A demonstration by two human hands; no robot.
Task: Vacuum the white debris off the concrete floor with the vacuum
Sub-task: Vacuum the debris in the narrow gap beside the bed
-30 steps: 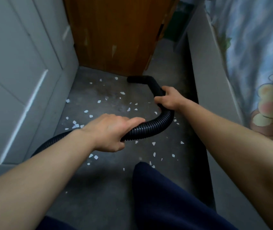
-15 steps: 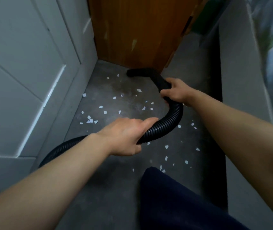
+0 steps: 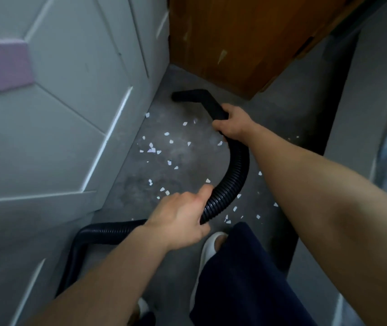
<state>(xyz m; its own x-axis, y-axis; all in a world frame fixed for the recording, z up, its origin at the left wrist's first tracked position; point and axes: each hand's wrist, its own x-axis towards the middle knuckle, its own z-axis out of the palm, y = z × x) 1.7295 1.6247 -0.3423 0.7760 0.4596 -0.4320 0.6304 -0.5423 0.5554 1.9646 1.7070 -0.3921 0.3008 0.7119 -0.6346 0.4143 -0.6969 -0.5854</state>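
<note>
Two hands work one black ribbed vacuum hose [image 3: 234, 170]. The left hand [image 3: 178, 217] curls round it at the low end of its bend, thumb stretched along the ribs. The right hand [image 3: 233, 127] wraps the smooth stretch farther up, just behind the single angled nozzle [image 3: 194, 95], whose mouth points left near the foot of one wooden door [image 3: 246, 38].

Roughly thirty flecks of white debris [image 3: 151, 150] lie scattered on the concrete floor [image 3: 136, 184] between nozzle and left hand, a handful right of the hose; the tiniest blur past counting.

One white panelled cabinet [image 3: 58, 114] on the left bears one lilac square [image 3: 7, 64]. One pale slipper [image 3: 207, 252] sits half under a dark trouser leg [image 3: 241, 278]; a second slipper [image 3: 141, 307] is mostly hidden by the left forearm. Whether the nozzle mouth touches the floor I cannot tell, and the hose passes behind the left forearm at lower left.
</note>
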